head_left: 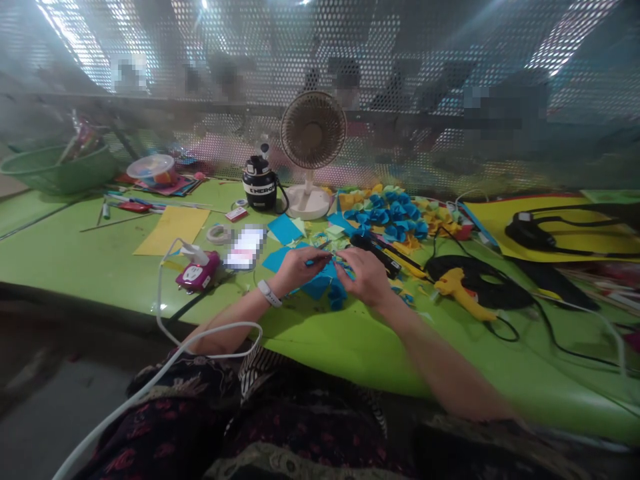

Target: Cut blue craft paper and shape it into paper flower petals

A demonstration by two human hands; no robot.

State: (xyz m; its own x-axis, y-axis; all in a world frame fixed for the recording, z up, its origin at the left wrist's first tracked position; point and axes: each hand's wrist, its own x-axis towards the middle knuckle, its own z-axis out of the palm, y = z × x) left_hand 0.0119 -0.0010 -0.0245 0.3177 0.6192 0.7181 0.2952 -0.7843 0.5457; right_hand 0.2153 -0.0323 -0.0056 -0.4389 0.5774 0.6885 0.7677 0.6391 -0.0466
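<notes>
My left hand [300, 268], with a white band on its wrist, is closed in a pinch over the middle of the green table. Facing it, my right hand [369, 277] is pinched too, and the fingertips of both hands nearly meet. Whatever lies between them is too small to make out. Blue paper sheets [280, 259] and small cut scraps lie under and around the hands. Just below the right fingertips rests a folded blue paper piece [337, 297]. Behind the right hand is a pile of blue and yellow folded paper pieces [393, 213].
A yellow glue gun [463, 293] lies on the right by a black round mat [480, 279]. Cutters [405, 259] lie beside my right hand. A fan [313, 130] and black jug [261, 187] stand behind. Leftward are a phone [245, 247], tape roll [219, 233] and purple power adapter [197, 272].
</notes>
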